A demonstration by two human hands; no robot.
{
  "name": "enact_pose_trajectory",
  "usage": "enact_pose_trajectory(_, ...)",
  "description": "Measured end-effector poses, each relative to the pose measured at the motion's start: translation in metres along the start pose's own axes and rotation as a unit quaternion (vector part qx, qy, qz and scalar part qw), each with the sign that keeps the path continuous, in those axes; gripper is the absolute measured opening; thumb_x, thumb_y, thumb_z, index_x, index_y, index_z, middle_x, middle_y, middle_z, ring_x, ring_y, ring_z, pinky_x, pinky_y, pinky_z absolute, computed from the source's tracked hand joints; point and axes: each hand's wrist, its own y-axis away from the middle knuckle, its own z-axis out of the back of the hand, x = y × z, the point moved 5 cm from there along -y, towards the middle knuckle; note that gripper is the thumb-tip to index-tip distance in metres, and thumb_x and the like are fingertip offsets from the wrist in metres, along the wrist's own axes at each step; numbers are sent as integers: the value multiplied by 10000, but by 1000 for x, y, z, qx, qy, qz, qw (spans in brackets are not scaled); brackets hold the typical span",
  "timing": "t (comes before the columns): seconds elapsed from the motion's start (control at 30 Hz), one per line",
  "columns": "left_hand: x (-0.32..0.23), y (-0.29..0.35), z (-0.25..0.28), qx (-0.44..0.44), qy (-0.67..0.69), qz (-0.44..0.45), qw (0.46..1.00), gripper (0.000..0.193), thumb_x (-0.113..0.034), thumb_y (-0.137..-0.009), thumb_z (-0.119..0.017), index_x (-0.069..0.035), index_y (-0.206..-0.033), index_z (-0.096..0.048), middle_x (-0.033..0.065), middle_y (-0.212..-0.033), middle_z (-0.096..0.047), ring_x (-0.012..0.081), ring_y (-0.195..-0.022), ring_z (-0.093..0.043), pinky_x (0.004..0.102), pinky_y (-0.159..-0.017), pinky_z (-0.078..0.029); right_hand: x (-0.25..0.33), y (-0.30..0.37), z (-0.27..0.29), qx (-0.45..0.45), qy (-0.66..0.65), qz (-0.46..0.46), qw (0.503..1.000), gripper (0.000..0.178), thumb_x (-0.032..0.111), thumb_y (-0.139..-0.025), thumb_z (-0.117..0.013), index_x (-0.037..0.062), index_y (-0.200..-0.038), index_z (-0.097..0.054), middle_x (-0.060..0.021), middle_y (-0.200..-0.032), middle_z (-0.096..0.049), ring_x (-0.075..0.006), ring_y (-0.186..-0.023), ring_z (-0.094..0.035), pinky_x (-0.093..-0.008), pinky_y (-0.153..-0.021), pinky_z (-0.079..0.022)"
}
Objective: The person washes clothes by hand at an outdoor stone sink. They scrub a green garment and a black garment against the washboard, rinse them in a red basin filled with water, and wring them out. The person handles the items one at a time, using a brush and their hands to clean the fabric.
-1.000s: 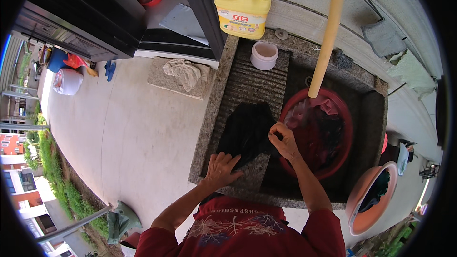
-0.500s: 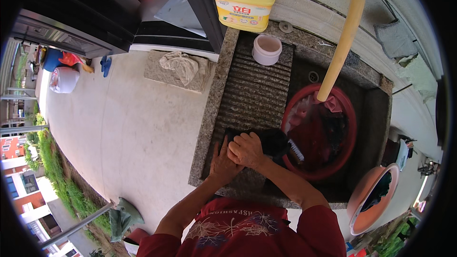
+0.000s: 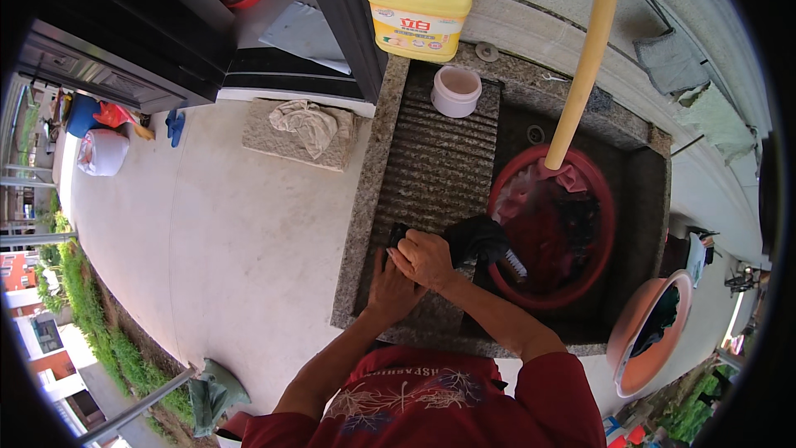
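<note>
A dark wet cloth is bunched on the near part of the stone washboard, its right end hanging toward the basin. My right hand is closed over the cloth, knuckles up. Against it on the left, my left hand presses on the cloth with its fingers bent in; a small dark fold shows beyond both hands. What lies under the palms is hidden. Just right of the cloth, a white-bristled scrubbing brush rests at the rim of the red basin, which holds reddish water and soaking clothes.
A yellow hose hangs down over the basin inside the stone sink. At the washboard's far end stand a pale pink tub and a yellow pump jug. An orange basin with dark cloth leans at the right.
The whole view has shifted slightly left. My left fingers, straighter before, are now bent in beside my right hand, and the cloth is bunched differently under them.
</note>
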Motion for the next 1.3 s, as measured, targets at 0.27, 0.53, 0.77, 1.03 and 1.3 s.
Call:
enact_pose_trajectory(0.27,-11,4,8,-177,-28,-45,983,747,-504,-895,-471,37,-1382,-303,192,-1509,-126,333,-1406,-100,569,-1082,-158,-84,-67,-4,-104,280,-115,947,278,254,-816,-656,116,-645,-487,-38,-690,-390,-203,-633,-442,-368,-513,-312)
enact_pose_trajectory(0.53,-8,0,4,136,-47,-9,989,759,-515,-921,-413,20,-1423,-219,175,-1523,-80,338,-1409,-74,599,-1077,-128,2,40,3,49,-14,-69,996,259,226,-813,-661,82,-656,-514,-51,-668,-426,-202,-579,-464,-357,-456,-385)
enact_pose_trajectory(0.77,-17,-7,14,-175,-12,-64,982,825,-521,-873,-509,27,-1418,-221,188,-1511,-104,352,-1403,-92,590,-1050,-217,-91,-67,11,-78,292,-151,941,252,298,-811,-672,111,-727,-526,-48,-759,-421,-208,-737,-485,-404,-686,-381)
enact_pose_trajectory(1.03,2,42,-11,-139,-44,-158,977,575,-327,-905,-528,51,-1313,-382,203,-1455,-239,321,-1359,-241,457,-1038,-311,6,29,2,76,81,-31,993,278,256,-817,-675,76,-744,-476,-56,-702,-443,-229,-656,-483,-370,-496,-404)
enact_pose_trajectory(1.3,2,5,8,-219,-24,-159,962,596,-343,-913,-524,30,-1344,-351,171,-1463,-248,298,-1369,-228,437,-1063,-296,-88,-64,15,-109,320,-137,931,266,285,-800,-675,96,-766,-492,-88,-775,-464,-260,-756,-514,-420,-600,-427)
